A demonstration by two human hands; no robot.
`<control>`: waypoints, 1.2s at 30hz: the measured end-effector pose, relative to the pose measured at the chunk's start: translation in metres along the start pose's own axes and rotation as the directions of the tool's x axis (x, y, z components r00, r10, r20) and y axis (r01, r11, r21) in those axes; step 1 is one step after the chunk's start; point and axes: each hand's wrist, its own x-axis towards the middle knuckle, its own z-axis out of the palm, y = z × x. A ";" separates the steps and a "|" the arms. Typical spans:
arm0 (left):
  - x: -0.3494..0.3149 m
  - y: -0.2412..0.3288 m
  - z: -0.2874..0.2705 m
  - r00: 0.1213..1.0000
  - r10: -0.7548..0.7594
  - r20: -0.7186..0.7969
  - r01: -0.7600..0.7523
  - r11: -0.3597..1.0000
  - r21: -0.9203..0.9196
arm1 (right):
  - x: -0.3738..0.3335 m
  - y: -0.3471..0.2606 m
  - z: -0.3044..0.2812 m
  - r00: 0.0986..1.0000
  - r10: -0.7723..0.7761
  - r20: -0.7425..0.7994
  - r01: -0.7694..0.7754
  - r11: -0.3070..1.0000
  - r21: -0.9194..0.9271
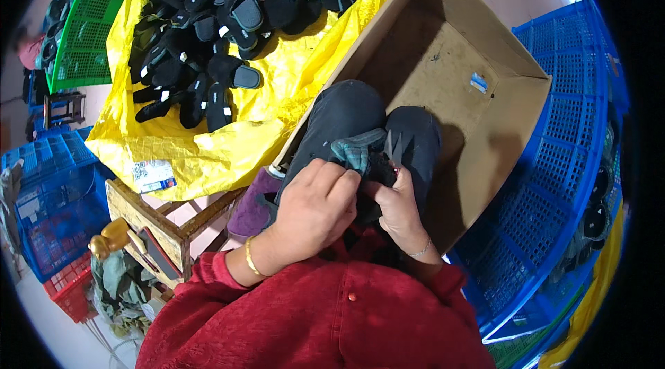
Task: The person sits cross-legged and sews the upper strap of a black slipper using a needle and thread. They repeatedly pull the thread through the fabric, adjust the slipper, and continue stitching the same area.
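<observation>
Over my lap, my left hand [315, 196] is closed, fingers curled at the edge of a green plaid cloth piece [357, 151]. Dark fuzzy material joins the cloth; it looks like part of a slipper, though my fingers cover much of it. My right hand [400, 209] grips a small pair of scissors [393, 149], blades pointing away from me and slightly apart. The scissors' handles are hidden in that hand. Both hands are close together, with the cloth between them.
Black slippers [235, 22] lie heaped on a yellow woven sheet [270, 116] at far left. Beyond my knees stands an open cardboard box [516, 137] with a small blue-white scrap. Blue crates [554, 161] line the right. A wooden stool [145, 230] stands at left.
</observation>
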 end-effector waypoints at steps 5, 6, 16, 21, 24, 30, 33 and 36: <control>-0.020 -0.004 -0.014 0.982 0.042 0.184 -0.018 0.992 -0.126 | -0.013 0.007 -0.004 0.995 -0.079 -0.058 0.085 0.989 0.119; -0.022 -0.003 -0.013 0.982 0.056 0.182 -0.036 0.993 -0.113 | -0.015 0.009 -0.005 0.993 -0.099 -0.072 0.108 0.986 0.130; -0.022 -0.013 0.029 0.962 0.272 -0.034 -0.274 0.957 -0.097 | -0.025 0.026 -0.004 0.931 -0.231 -0.283 0.300 0.926 0.229; -0.038 -0.005 0.031 0.939 0.342 -0.035 -0.343 0.935 -0.084 | -0.052 0.036 0.003 0.903 -0.167 -0.395 0.300 0.904 0.304; -0.054 -0.005 0.038 0.973 0.227 -0.047 -0.231 0.966 -0.116 | -0.058 0.045 0.003 0.831 -0.071 -0.551 0.247 0.936 0.252; -0.063 -0.018 0.043 0.980 0.110 -0.163 -0.137 0.976 -0.167 | -0.052 0.038 0.007 0.910 -0.168 -0.379 0.252 0.950 0.182; -0.057 -0.021 0.043 0.969 0.181 -0.168 -0.215 0.952 -0.218 | -0.052 0.039 0.005 0.869 -0.238 -0.434 0.299 0.951 0.077; -0.056 -0.027 0.053 0.960 0.222 -0.173 -0.254 0.948 -0.191 | -0.050 0.030 -0.013 0.873 -0.366 -0.323 0.273 0.915 -0.298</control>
